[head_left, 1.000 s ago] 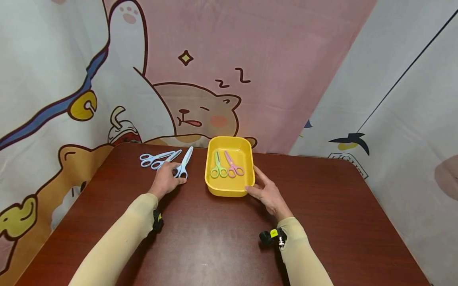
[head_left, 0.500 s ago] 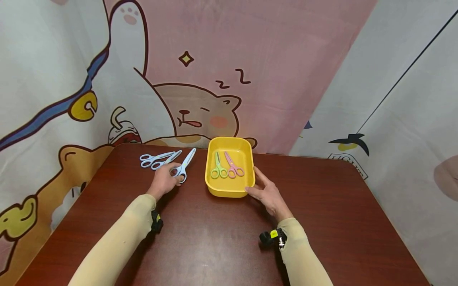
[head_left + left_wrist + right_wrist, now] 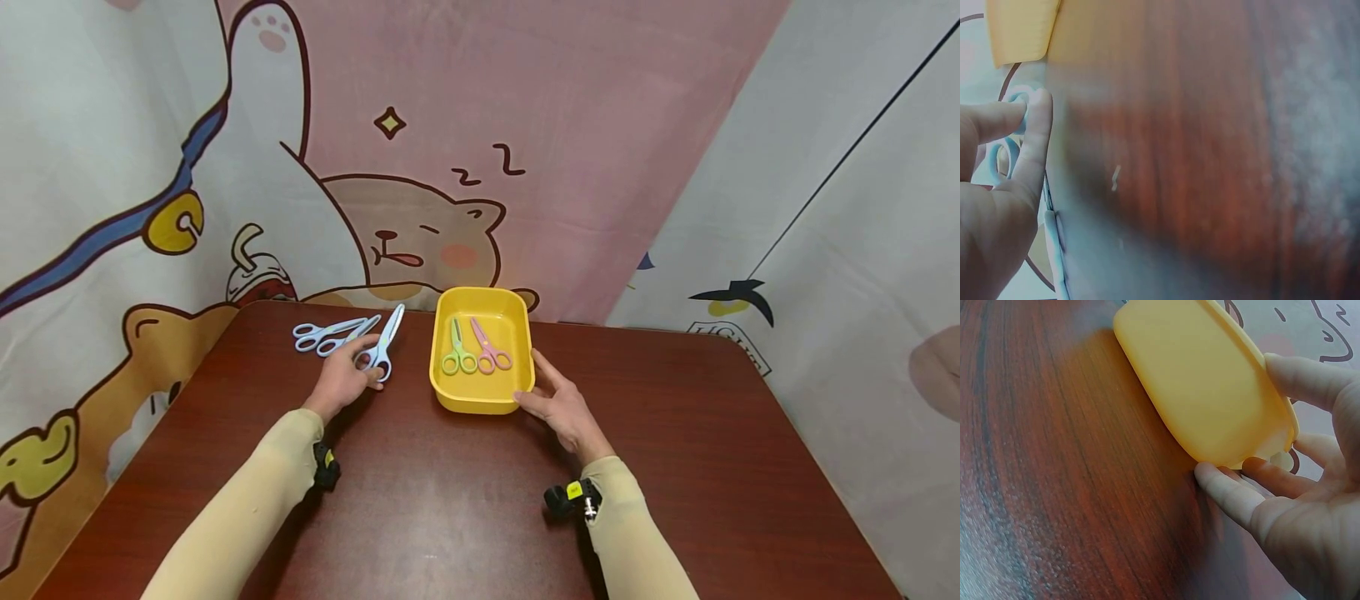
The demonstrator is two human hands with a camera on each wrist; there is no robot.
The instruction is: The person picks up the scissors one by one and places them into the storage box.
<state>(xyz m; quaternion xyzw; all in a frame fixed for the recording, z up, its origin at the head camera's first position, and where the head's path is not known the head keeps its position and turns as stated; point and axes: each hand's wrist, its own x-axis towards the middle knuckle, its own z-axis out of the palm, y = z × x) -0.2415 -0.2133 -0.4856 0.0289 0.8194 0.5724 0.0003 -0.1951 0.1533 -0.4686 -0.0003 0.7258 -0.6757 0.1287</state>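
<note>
Light-blue scissors are pinched at the handle loops by my left hand, blades pointing away; in the left wrist view, thumb and finger meet at a handle loop. Left of that hand lie two more pairs of light-blue scissors, one partly against the other. My right hand rests its spread fingers and thumb against the near-right corner of a yellow plastic tray. Inside the tray are green scissors and pink scissors, side by side. The right wrist view shows fingertips touching the tray wall.
A dark reddish-brown table lies under everything. Directly behind its far edge hangs a cartoon-printed cloth, which also covers the sides. The tray stands close to that far edge.
The scissors in my left hand swing slightly right, then back left, with their tips a little farther away now. My right hand and the tray keep their place.
</note>
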